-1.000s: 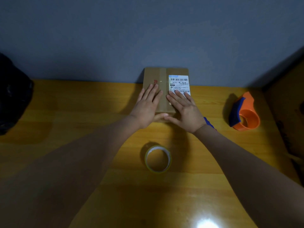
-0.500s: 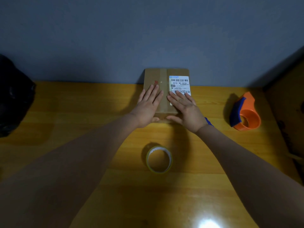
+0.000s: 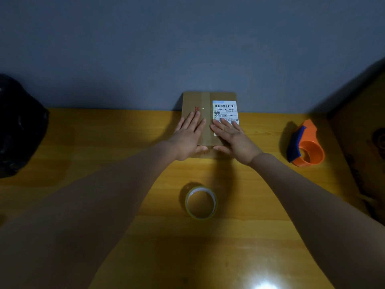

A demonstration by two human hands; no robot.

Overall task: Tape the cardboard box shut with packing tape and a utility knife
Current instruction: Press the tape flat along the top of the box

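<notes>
A small brown cardboard box (image 3: 206, 101) lies against the wall at the back of the wooden table, flaps closed, with a strip of clear tape down its middle seam and a white barcode label (image 3: 225, 110) on its right half. My left hand (image 3: 188, 136) lies flat on the box's left half, fingers together. My right hand (image 3: 234, 137) lies flat on the right half, partly over the label. Both thumbs sit at the box's near edge. A roll of clear packing tape (image 3: 201, 202) lies flat on the table nearer to me. No utility knife is visible.
An orange and blue tape dispenser (image 3: 305, 146) stands at the right on the wooden table (image 3: 104, 142). A black bag (image 3: 18, 126) sits at the left edge. A dark wooden panel (image 3: 362, 130) rises at the far right. A grey wall runs behind the box.
Both hands stay pressed flat on the box top and have shifted only slightly. A small blue item beside my right wrist earlier is hidden now.
</notes>
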